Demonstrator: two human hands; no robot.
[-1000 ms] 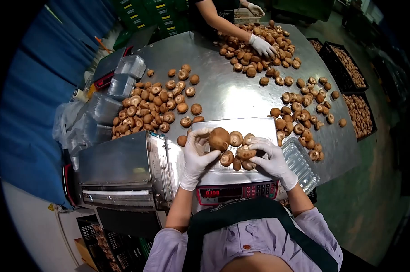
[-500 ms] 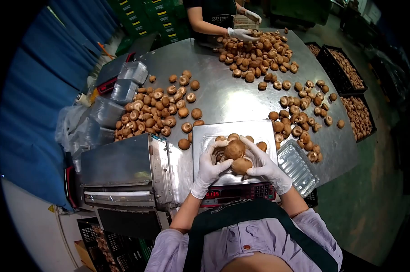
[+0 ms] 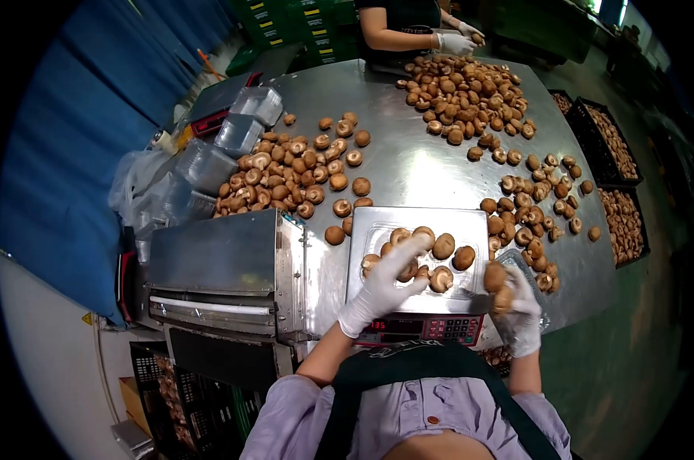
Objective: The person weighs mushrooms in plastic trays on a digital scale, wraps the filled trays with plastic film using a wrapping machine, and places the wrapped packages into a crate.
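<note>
My left hand [image 3: 385,290], in a white glove, reaches over the left part of the scale's metal pan [image 3: 469,222]. Its thumb and fingers are apart, partly covering some brown mushrooms; whether it touches them I cannot tell. Several more mushrooms [image 3: 442,279] lie on the pan, caps and stems showing. My right hand [image 3: 521,314], also gloved, is off the pan's right edge, closed on a couple of mushrooms [image 3: 495,277]. Behind that hand is a clear plastic tray [image 3: 544,313], mostly hidden. Below the pan, the scale's red display [image 3: 393,326] is lit.
Mushroom piles lie at left [image 3: 278,180], right [image 3: 534,207] and back [image 3: 469,92] of the steel table [image 3: 331,96]. Clear trays [image 3: 205,165] are stacked at left beside a metal machine [image 3: 213,253]. A co-worker's gloved hand [image 3: 456,44] is at the far side. Full crates [image 3: 621,226] stand right.
My hands have parted: the right moved right off the pan with mushrooms, the left stayed over it. The view has shifted, and the co-worker's hands have moved off the back pile.
</note>
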